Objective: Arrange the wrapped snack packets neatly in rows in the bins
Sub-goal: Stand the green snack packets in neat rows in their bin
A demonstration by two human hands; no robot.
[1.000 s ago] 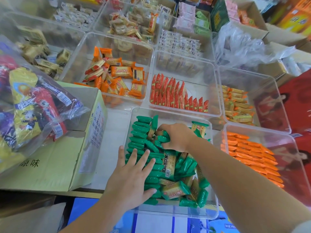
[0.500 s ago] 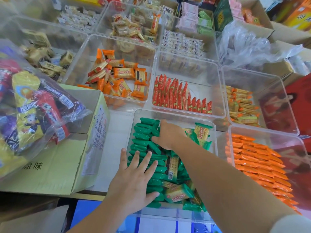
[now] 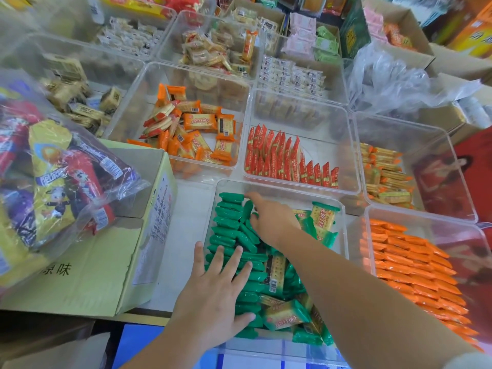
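Green wrapped snack packets (image 3: 229,230) fill a clear bin (image 3: 279,189) in front of me, stacked on edge in a row along its left side and jumbled on the right. My left hand (image 3: 215,296) lies flat, fingers spread, on the near end of the row. My right hand (image 3: 271,222) reaches to the far end of the row, fingers pressed against the packets there; it holds nothing that I can see. One green packet (image 3: 323,215) stands upright at the bin's far right.
More clear bins surround it: orange packets in rows (image 3: 410,265) at right, red packets (image 3: 282,158) behind, loose orange ones (image 3: 191,131) at back left. A cardboard box (image 3: 87,265) with a bag of snacks (image 3: 53,166) stands at left.
My right hand has moved from the middle of the bin toward its far left corner, along the row. My left hand has stayed flat on the near packets.
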